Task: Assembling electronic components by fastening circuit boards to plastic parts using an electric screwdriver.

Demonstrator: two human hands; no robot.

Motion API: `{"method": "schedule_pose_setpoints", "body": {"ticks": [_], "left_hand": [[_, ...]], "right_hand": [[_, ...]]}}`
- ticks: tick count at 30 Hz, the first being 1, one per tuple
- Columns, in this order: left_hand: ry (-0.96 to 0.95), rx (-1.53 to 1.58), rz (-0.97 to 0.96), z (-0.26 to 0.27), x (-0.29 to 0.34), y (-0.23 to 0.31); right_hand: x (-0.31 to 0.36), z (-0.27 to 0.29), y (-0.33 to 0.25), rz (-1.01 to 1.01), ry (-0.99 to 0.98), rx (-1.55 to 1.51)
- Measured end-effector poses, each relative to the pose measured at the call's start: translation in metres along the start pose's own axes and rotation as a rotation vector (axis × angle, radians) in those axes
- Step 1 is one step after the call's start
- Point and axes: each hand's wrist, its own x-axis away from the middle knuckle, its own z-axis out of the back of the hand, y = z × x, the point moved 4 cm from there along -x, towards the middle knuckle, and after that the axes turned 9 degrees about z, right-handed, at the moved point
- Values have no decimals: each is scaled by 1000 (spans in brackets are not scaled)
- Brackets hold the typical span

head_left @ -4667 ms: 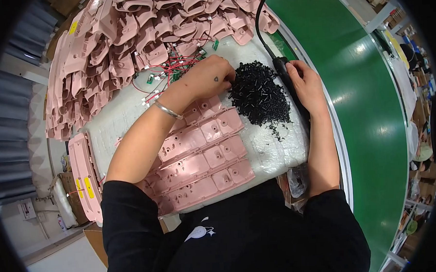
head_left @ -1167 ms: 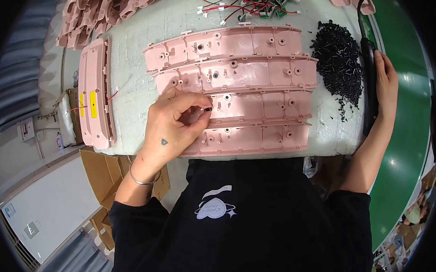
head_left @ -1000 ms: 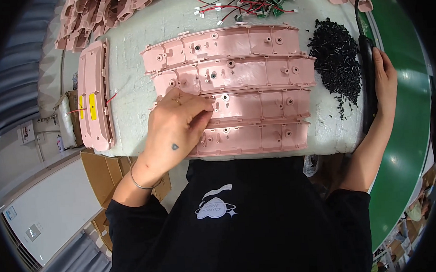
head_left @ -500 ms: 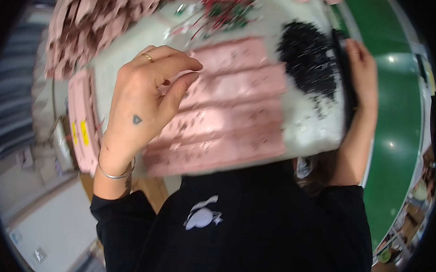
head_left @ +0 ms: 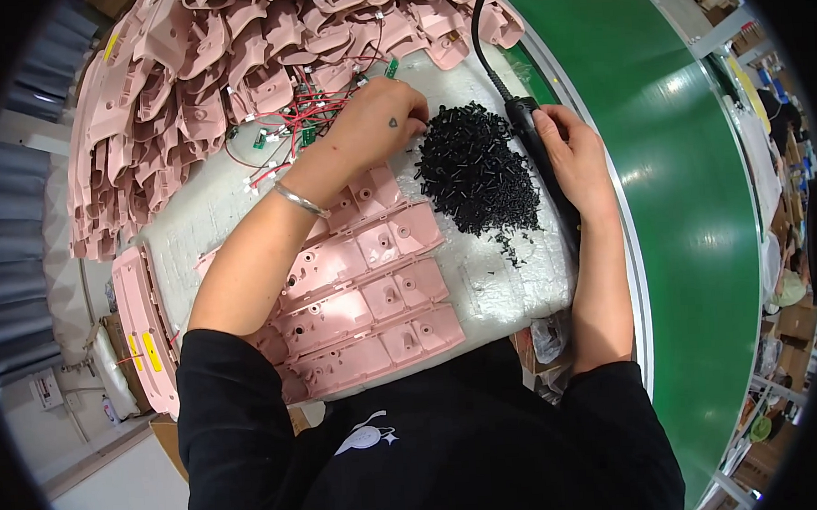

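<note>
1 loose pile of small black pieces [head_left: 478, 174] is spread on the pale work surface [head_left: 497, 297], just right of the left hand [head_left: 389, 115], by which its far-left edge is more closely approached. The pile's long axis is run from far to near. The left fingers are curled downward; whether anything is pinched cannot be told. The left forearm is angled from near left to far right, over 4 pink panels [head_left: 392, 301]. The black corded tool [head_left: 533, 140], right of the pile, is gripped by the right hand [head_left: 576, 161], its forearm kept nearly straight.
</note>
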Motion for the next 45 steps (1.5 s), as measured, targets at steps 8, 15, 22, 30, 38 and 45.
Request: {"method": "schedule_pose_setpoints", "body": {"ticks": [8, 15, 22, 30, 38, 45], "left_hand": [[44, 170, 55, 2, 7, -18], [63, 21, -13, -4, 9, -13], [50, 536, 227, 45, 64, -1], [167, 418, 261, 61, 241, 21], [284, 113, 538, 15, 314, 41], [309, 44, 525, 22, 312, 46]], "right_hand": [[-4, 0, 1, -1, -4, 15], [4, 1, -1, -10, -20, 20], [-1, -10, 15, 91, -5, 23], [-18, -1, 34, 60, -75, -46], [-11, -5, 31, -1, -79, -77], [-12, -3, 35, 2, -93, -56]]}}
